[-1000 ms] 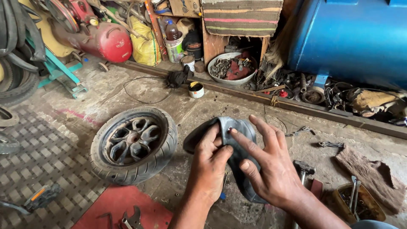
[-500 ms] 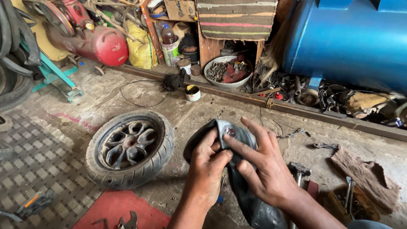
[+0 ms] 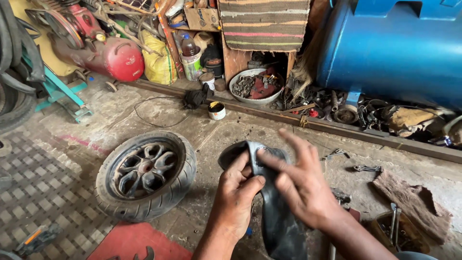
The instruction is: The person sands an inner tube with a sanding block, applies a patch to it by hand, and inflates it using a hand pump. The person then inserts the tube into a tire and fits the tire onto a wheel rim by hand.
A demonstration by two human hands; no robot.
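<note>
Clutter dominates the scene: a blue tank (image 3: 399, 48) stands at the far right behind a steel rail (image 3: 298, 120) littered with scrap, a red compressor (image 3: 108, 53) sits far left, and a wheel (image 3: 147, 175) lies flat on the concrete floor (image 3: 231, 132), just left of the hands. Nearer in, a rag (image 3: 409, 204) and loose tools (image 3: 365, 168) lie to the right, and a small tin (image 3: 217, 110) stands by the rail. The tube (image 3: 276, 212), black rubber, is held up above the floor in front of the person, its upper end folded over and its lower end hanging out of view. The left hand (image 3: 236, 197) is closed around the tube's left edge, thumb pressed on its face. The right hand (image 3: 301, 185) is open, fingers (image 3: 274, 161) spread, fingertips laid flat on the fold, gripping nothing. Risks, as judged: the single grip could slip on smooth rubber and drop the tube onto gritty concrete, where grit or the sharp scrap nearby could nick it; hard creasing at the fold could crack worn rubber; dirty fingers could foul any surface meant to stay clean; the wheel and scattered tools make a trip hazard on rising.
</note>
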